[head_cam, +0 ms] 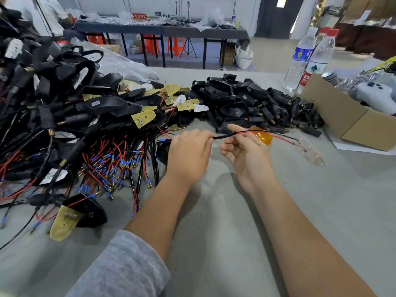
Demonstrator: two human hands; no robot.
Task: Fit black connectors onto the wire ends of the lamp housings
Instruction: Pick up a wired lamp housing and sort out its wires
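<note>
Currently the grey table carries two stocks: wired lamp housings heaped across the left half of the frame, and loose black connectors piled at centre right, beside a cardboard box and two water bottles at upper right.

At centre frame my left hand pinches the black-sheathed cable between curled fingers. My right hand is half open, palm up, fingers loosely curled under the red wire where it leaves the sheath — I cannot tell whether it grips. An orange lens sits just behind that hand.

No connector is in hand yet, I judge. To do this well: keep the left pinch close to the sheath end, take one connector from the pile, and push the terminal in straight — not bent.
</note>
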